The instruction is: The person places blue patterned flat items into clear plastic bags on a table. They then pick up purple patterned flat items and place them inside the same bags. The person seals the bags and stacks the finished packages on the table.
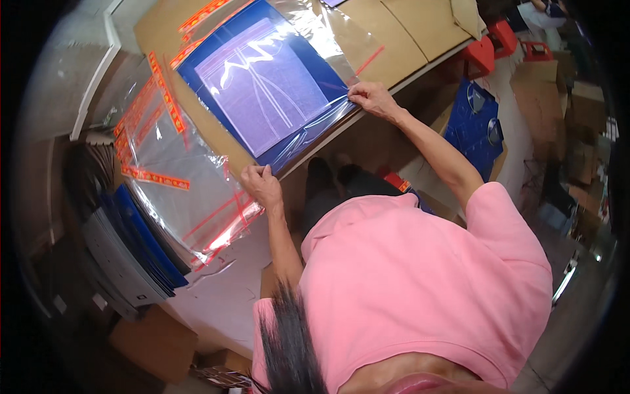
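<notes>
A flat blue board (pixel 226 108) with a lavender, cloth-like rectangle (pixel 266 92) on it lies at the table's near edge. White cord-like lines run down the rectangle. A shiny clear plastic bag (pixel 308 131) covers both, its near edge stretched along the table edge. At the bag's near left corner, my left hand (pixel 262 186) is closed, fingertips pinching the film. My right hand (pixel 375 102) pinches the near right corner, thumb and fingers pressed together. Whether the bag's near end is sealed, I cannot tell.
More clear bags with red-orange printed strips (pixel 187 177) hang over the table's left side. Below them stands a stack of blue and grey panels (pixel 134 243). Brown cardboard (pixel 400 33) covers the table. To the right are red stools (pixel 482 56), a blue panel (pixel 472 125) and cardboard boxes (pixel 535 98).
</notes>
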Tool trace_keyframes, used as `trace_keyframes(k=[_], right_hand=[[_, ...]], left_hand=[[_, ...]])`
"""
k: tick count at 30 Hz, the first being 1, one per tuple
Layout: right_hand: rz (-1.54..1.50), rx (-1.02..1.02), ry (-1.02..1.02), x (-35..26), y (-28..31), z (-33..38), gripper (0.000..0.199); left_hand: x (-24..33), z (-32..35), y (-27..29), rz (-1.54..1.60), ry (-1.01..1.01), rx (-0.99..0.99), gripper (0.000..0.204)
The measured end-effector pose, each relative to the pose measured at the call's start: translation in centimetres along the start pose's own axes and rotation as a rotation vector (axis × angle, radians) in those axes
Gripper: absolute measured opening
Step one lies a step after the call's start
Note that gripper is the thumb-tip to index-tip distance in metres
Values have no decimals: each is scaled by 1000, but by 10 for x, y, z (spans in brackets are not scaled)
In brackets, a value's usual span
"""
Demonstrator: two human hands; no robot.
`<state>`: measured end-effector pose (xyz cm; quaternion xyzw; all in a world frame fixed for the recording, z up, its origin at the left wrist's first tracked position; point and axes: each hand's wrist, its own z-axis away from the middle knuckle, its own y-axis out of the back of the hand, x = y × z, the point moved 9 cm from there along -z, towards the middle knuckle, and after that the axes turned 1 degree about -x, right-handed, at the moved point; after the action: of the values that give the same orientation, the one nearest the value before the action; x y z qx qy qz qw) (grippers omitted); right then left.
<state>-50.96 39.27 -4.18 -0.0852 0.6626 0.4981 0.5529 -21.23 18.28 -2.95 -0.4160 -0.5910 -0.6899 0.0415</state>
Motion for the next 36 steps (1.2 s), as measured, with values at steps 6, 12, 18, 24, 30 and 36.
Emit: trace_keyframes(k=[6, 12, 18, 24, 30, 36], right_hand=[[-194, 423, -78, 4, 14, 22, 25], [-227, 454, -497, 48, 10, 13, 21], [-187, 574, -545, 49, 9, 10, 15], [-222, 651, -541, 45, 19, 17, 19], [-427, 828, -504, 73, 2, 4, 23], [-7, 597, 215, -108, 46, 62, 42]], left_hand=[[-10, -2, -7, 82, 98, -104, 18], [-30, -7, -29, 659, 350, -90, 43], [-33, -17, -30, 876, 571, -467, 32], [19, -47, -4, 382, 279, -412, 11], [42, -89, 47, 663, -21, -453, 19], [180, -79, 76, 884, -218, -522, 28]])
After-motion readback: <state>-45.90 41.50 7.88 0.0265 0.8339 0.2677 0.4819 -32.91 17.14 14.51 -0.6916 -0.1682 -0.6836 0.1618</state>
